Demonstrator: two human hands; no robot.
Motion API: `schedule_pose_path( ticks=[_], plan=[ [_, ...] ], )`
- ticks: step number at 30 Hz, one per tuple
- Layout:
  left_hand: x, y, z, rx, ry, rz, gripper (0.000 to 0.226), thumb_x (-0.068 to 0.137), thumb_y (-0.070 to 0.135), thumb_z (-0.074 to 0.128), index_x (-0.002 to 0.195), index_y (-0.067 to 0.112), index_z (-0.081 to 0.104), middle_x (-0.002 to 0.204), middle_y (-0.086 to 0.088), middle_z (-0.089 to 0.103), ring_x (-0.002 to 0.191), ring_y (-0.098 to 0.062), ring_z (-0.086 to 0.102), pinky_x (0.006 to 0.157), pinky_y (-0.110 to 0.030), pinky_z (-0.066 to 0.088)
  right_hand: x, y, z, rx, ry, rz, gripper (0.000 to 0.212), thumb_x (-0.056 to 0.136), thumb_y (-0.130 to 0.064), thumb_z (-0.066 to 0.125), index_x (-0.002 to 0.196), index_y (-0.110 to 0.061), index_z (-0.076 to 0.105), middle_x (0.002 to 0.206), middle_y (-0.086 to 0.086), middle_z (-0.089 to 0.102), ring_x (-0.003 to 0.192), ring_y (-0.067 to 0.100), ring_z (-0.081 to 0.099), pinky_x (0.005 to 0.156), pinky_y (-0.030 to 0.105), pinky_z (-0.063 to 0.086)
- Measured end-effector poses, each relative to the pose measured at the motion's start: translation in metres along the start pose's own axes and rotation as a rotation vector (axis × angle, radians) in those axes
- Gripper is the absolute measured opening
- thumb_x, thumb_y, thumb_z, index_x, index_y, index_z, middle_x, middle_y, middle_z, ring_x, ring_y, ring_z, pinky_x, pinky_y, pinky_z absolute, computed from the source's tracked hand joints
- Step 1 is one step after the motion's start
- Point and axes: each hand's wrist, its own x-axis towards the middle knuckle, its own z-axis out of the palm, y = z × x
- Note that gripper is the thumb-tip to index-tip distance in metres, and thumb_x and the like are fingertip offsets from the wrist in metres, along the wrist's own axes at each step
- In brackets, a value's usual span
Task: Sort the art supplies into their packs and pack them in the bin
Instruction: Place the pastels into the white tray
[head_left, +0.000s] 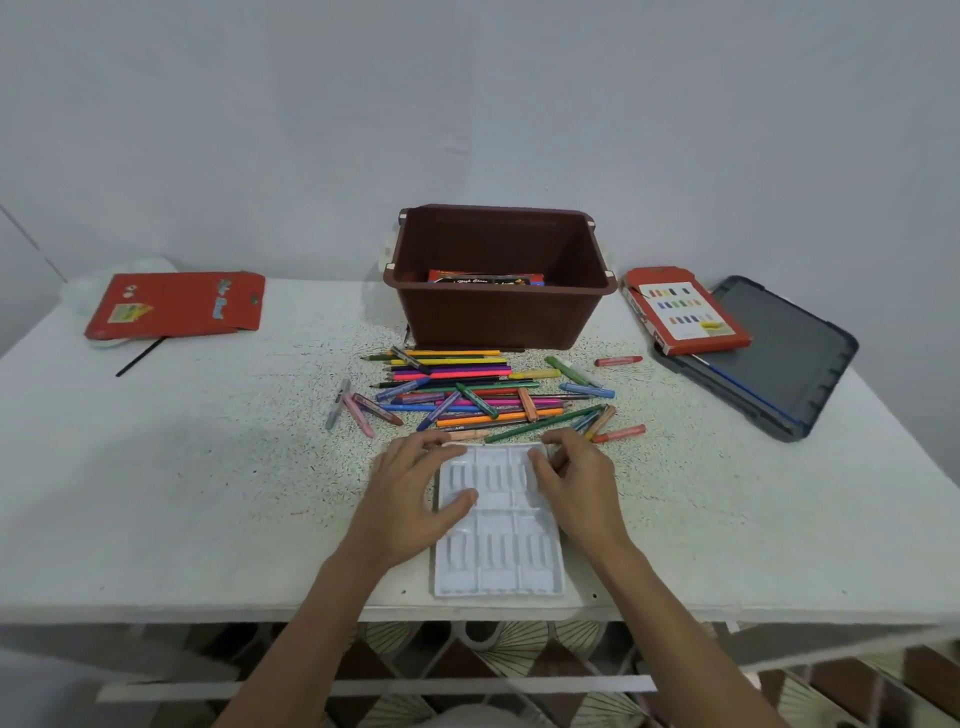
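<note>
A white moulded plastic tray (498, 561) with empty slots lies at the table's near edge. My left hand (410, 488) rests on its far left part, fingers spread over the rim. My right hand (574, 475) pinches the tray's far right corner. Just beyond lies a heap of coloured pencils and crayons (478, 395). Behind the heap stands a brown plastic bin (498, 312) with one dark printed pack (485, 278) inside. A red crayon box (685, 312) lies to the right, and a flat red pack (176, 304) lies at the far left.
A grey lid (779, 358) lies under the red crayon box at the right. A thin black stick (140, 356) pokes out below the left red pack. The white speckled table (208, 467) meets a wall behind; patterned floor shows below its front edge.
</note>
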Motion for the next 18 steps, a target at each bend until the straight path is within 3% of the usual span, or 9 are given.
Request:
schedule_pose_path(
  ticks=[5,9,12,15,18],
  plan=[
    [0.001,0.0,0.002,0.019,0.015,-0.009,0.054,0.083,0.061,0.056,0.123,0.025,0.064,0.132,0.01,0.052,0.124,-0.012,0.045,0.102,-0.037,0.034,0.002,0.006,-0.012,0.001,0.038,-0.005,0.011,0.096,-0.022,0.057,0.102,-0.016,0.064,0.083,-0.001,0.062,0.069,0.01,0.057,0.059,0.025,0.045],
    [0.001,0.002,0.002,0.021,0.021,0.014,0.066,0.079,0.068,0.059,0.127,0.023,0.062,0.135,0.009,0.05,0.127,-0.012,0.042,0.103,-0.035,0.03,0.01,0.022,-0.028,-0.314,0.149,-0.029,0.02,0.095,-0.016,0.055,0.113,-0.013,0.062,0.107,0.006,0.057,0.085,0.02,0.052,0.059,0.029,0.039],
    [0.001,0.001,0.001,0.028,0.01,0.046,0.07,0.077,0.07,0.06,0.129,0.024,0.06,0.139,0.009,0.048,0.129,-0.014,0.041,0.105,-0.037,0.029,0.014,0.037,-0.033,-0.511,0.148,-0.073,0.034,0.087,-0.006,0.058,0.121,-0.009,0.058,0.115,0.013,0.056,0.098,0.031,0.048,0.059,0.036,0.045],
    [0.0,0.001,0.002,0.044,-0.001,0.062,0.067,0.078,0.072,0.057,0.126,0.026,0.062,0.139,0.01,0.049,0.128,-0.015,0.042,0.104,-0.04,0.033,0.011,0.05,-0.029,-0.599,0.17,-0.132,0.035,0.084,0.0,0.057,0.117,-0.007,0.059,0.108,0.014,0.061,0.089,0.034,0.049,0.069,0.042,0.045],
    [0.0,0.0,0.003,0.035,-0.001,0.038,0.065,0.078,0.072,0.058,0.125,0.026,0.063,0.138,0.01,0.05,0.127,-0.016,0.043,0.103,-0.042,0.035,0.008,0.054,-0.026,-0.632,0.221,-0.12,0.024,0.082,-0.001,0.062,0.106,-0.008,0.064,0.098,0.012,0.062,0.086,0.034,0.049,0.068,0.042,0.042]
  ],
)
